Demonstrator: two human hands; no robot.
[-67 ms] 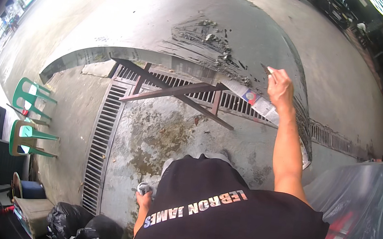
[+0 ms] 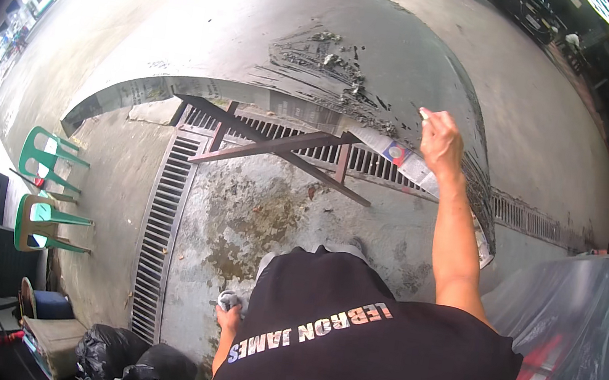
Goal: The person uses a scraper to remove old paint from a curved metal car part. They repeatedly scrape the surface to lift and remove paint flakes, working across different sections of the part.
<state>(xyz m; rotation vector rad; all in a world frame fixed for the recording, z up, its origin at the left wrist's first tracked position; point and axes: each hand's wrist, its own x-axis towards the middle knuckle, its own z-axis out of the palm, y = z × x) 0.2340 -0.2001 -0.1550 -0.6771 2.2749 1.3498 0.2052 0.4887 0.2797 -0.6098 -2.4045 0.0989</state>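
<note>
A large curved grey panel (image 2: 210, 31) lies raised before me, its near edge lined with printed paper (image 2: 141, 88). Dark grey wet clumps (image 2: 329, 59) and streaks spread over its middle and right. Above the panel's right part, my right hand (image 2: 443, 143) is closed around a small thing with a pale end (image 2: 424, 113); most of it is hidden, so its kind stays unclear. Low at my left side, my left hand (image 2: 228, 318) grips a crumpled grey-white cloth (image 2: 228, 301).
Crossed dark legs (image 2: 280, 144) stand under the panel, over a floor grate (image 2: 160, 232). Green plastic chairs (image 2: 43, 156) are at left. Black bags (image 2: 157, 371) and a box (image 2: 54, 341) sit at lower left. Clear plastic sheeting (image 2: 572, 317) covers something at right.
My right hand has shifted slightly left above the panel, still closed. The left hand with the cloth stays nearly in place.
</note>
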